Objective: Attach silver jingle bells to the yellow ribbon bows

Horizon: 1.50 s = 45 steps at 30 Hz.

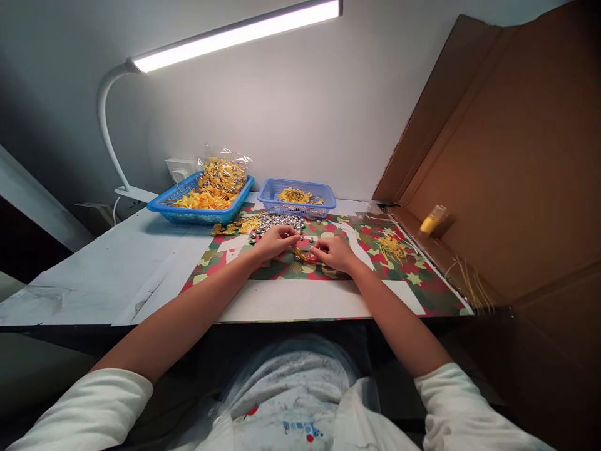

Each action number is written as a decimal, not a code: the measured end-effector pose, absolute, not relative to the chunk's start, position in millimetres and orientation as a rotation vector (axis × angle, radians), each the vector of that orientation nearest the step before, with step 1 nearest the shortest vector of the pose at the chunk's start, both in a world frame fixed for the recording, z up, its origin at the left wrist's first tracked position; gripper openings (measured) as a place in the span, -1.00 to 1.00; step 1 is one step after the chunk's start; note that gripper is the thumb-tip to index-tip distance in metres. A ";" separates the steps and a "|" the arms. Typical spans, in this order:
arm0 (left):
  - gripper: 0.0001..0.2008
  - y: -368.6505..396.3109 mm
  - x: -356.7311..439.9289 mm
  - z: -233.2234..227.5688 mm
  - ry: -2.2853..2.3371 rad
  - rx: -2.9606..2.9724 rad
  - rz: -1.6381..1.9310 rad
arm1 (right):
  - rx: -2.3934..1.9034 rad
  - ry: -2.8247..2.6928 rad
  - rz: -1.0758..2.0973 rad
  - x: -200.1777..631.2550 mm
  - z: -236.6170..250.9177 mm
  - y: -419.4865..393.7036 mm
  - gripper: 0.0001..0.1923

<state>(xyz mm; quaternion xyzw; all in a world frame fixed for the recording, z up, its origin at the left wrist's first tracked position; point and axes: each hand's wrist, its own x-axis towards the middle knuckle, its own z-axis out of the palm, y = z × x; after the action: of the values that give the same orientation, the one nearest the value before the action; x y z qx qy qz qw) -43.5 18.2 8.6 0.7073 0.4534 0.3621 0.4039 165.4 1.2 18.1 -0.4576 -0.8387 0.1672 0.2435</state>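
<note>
Head view, yellow bow [300, 254] pinched between left hand [276, 241], right hand [334, 253]

White table [117, 275] with patterned mat [422, 288], blue baskets [323, 188]

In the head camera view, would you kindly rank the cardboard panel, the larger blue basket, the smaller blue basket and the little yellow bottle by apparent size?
1. cardboard panel, far the largest, though also nearest the camera
2. larger blue basket
3. smaller blue basket
4. yellow bottle
</note>
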 end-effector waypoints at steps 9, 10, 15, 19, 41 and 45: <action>-0.70 18.6 -43.7 9.1 1.131 1.790 0.918 | -1.289 -2.288 0.427 165.9 20.9 0.1 -0.71; -0.69 18.4 -43.3 9.6 1.133 1.792 0.926 | -1.301 -2.274 0.427 167.2 21.4 0.9 -0.71; -0.67 16.6 -41.2 12.2 1.141 1.803 1.002 | -1.501 -2.145 0.302 177.9 19.4 10.6 -0.76; -0.64 16.4 -39.9 13.3 1.133 1.826 1.024 | -1.527 -2.173 0.155 181.9 11.5 18.3 -0.87; -0.70 16.0 -44.7 13.5 1.192 2.529 0.765 | -2.199 -1.278 -0.029 257.1 27.5 36.2 -0.85; -0.71 16.5 -45.7 15.2 1.223 2.454 0.814 | -2.090 -1.291 -0.146 252.2 28.8 31.7 -0.78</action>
<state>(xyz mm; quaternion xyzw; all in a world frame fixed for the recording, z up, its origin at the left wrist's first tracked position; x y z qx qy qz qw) -45.7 16.5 15.2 0.8495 0.4235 0.2817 0.1401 252.2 31.7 28.8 -0.8004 -0.4946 -0.0560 0.3340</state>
